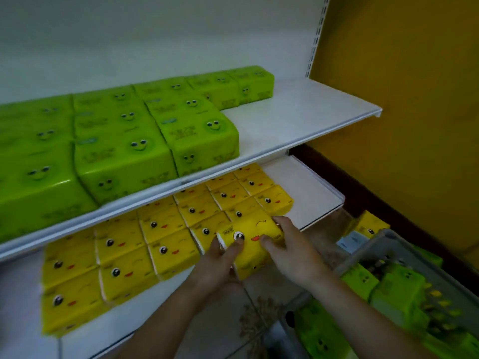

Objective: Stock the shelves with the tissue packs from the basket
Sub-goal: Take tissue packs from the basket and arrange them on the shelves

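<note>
Yellow tissue pack (248,244) gripped by our left hand (220,265) and right hand (290,250), at the lower shelf's (311,193) four o'clock edge.

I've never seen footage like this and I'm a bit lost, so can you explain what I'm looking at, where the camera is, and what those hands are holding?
No machine here: a person wears a camera on the head, looking down at their own hands. The left hand and right hand together grip one yellow tissue pack at the front edge of the lower shelf, beside rows of yellow packs. The upper shelf carries green packs. Lower right, a grey basket holds more packs.
</note>
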